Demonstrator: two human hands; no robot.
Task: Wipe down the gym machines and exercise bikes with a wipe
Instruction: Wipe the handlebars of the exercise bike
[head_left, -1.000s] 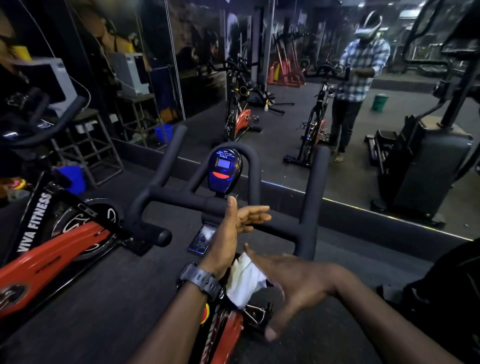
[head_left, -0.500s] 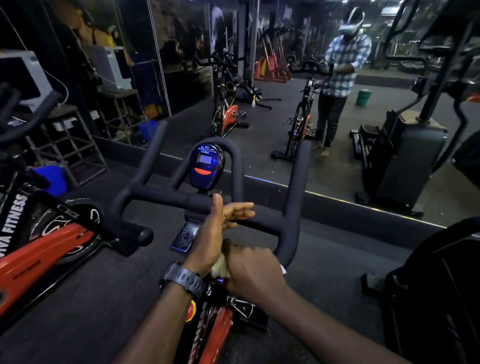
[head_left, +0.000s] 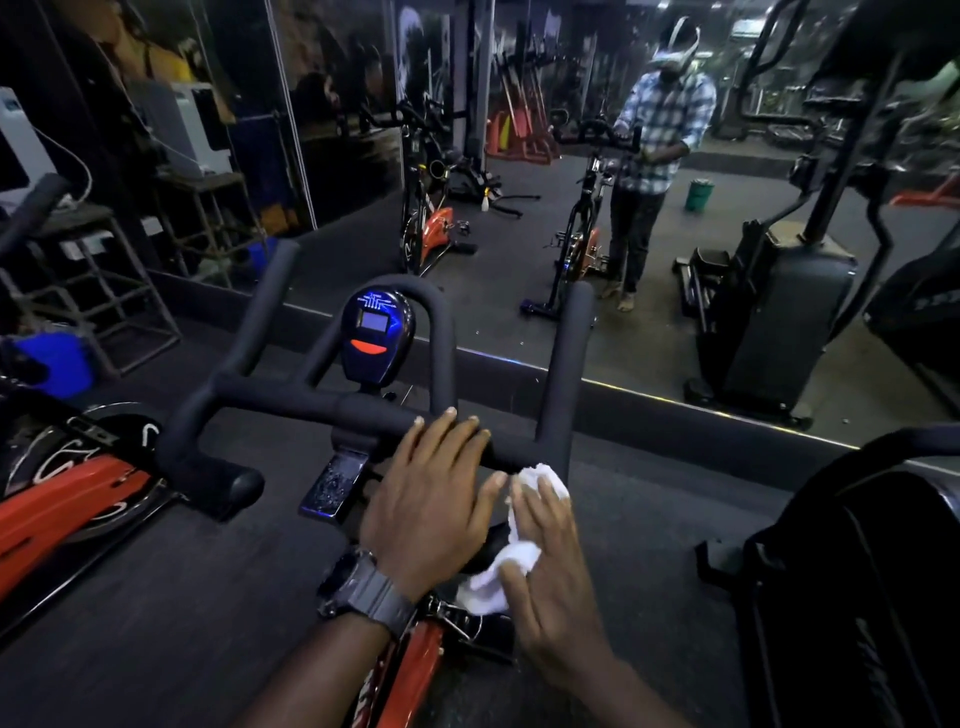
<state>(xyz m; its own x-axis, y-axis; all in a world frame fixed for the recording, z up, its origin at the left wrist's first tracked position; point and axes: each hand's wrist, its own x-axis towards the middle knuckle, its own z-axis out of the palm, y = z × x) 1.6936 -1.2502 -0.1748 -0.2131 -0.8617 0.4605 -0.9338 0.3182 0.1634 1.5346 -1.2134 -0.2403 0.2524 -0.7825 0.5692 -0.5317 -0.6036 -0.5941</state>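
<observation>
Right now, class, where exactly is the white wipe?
In the head view, low and right of centre, the wipe lies under the right hand, pressed against the near right end of the handlebar, beside the left hand.

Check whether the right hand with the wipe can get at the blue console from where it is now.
Probably yes. The right hand presses the wipe near the handlebar; the console stands beyond the bar with nothing between, though the left hand lies alongside.
</observation>
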